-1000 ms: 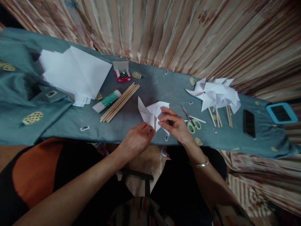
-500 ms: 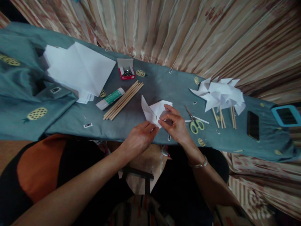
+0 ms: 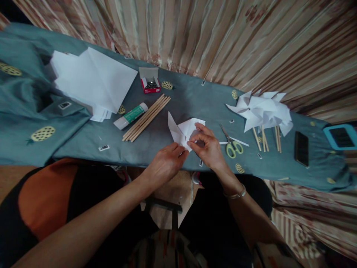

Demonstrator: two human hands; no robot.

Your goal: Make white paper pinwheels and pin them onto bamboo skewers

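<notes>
A white paper pinwheel [image 3: 187, 128], its corners folded partly inward, is held near the front edge of the table. My left hand [image 3: 170, 158] is closed on its lower left side, fingers bent over the paper. From the right, my right hand [image 3: 208, 145] pinches the paper near its middle between thumb and forefinger, with the other fingers curled above. Parts of the paper under the fingers are hidden. Scissors with green handles [image 3: 232, 145] lie just right of my right hand, over a thin white paper strip [image 3: 241, 142].
Wooden sticks [image 3: 146, 118], a glue tube [image 3: 131, 116] and a red box of small metal pins [image 3: 150, 82] lie left of centre. White paper sheets [image 3: 95, 80] are at far left. Finished pinwheels on sticks [image 3: 263, 109], a phone [image 3: 301, 149] and a blue-framed device [image 3: 340, 137] lie right.
Both hands stay on the paper in nearly the same pose. The camera view has shifted very slightly.
</notes>
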